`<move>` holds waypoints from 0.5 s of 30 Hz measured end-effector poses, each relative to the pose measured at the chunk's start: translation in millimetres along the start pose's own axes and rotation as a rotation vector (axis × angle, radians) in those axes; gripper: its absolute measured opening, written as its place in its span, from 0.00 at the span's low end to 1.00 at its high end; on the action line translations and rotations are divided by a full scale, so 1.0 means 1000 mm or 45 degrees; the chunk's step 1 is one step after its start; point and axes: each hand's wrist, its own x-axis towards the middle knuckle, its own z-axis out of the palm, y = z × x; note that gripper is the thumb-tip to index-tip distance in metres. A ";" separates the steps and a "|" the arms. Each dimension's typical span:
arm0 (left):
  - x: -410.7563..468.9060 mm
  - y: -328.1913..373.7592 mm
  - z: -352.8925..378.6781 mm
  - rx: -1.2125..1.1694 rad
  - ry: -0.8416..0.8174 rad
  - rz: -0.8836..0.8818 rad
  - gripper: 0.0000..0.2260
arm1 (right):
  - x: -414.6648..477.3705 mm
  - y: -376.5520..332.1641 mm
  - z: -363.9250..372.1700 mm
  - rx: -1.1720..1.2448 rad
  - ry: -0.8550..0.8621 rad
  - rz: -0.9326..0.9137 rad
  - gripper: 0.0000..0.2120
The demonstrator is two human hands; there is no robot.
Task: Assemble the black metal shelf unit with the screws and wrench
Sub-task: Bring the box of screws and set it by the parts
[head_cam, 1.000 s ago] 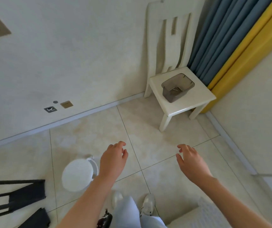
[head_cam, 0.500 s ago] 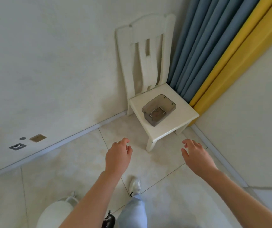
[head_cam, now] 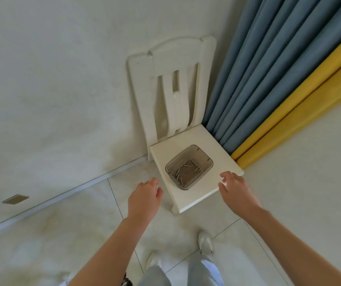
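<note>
At the room corner, the white chair (head_cam: 188,198) sits much nearer and lower in view than a second ago. The wall sockets (head_cam: 14,199) have slid to the left edge. The white bin and black shelf pieces seen then are out of view.

Both hands have advanced:
- The left hand (head_cam: 144,198) hovers over the floor just beside the seat's front-left edge, fingers loosely curled, holding nothing.
- The right hand (head_cam: 236,190) overlaps the seat's front-right corner, fingers relaxed and spread, empty. Contact with the seat cannot be told.

Both forearms are cut off by the bottom edge, and one shoe (head_cam: 205,242) shows between them.

A grey translucent box (head_cam: 188,185) stands mid-seat, between the two hands. Inside it the screws (head_cam: 177,176) lie loose and scattered on the bottom. The view is too small to count them or to tell whether a wrench lies among them.
</note>
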 end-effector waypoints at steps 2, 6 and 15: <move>0.015 0.009 0.008 0.000 -0.016 -0.059 0.12 | 0.026 0.007 -0.002 -0.054 -0.004 -0.048 0.15; 0.045 0.030 0.026 -0.004 -0.032 -0.188 0.11 | 0.079 0.021 -0.010 -0.137 -0.031 -0.181 0.15; 0.086 0.061 0.072 -0.089 -0.067 -0.689 0.13 | 0.190 0.050 -0.023 -0.198 -0.317 -0.416 0.15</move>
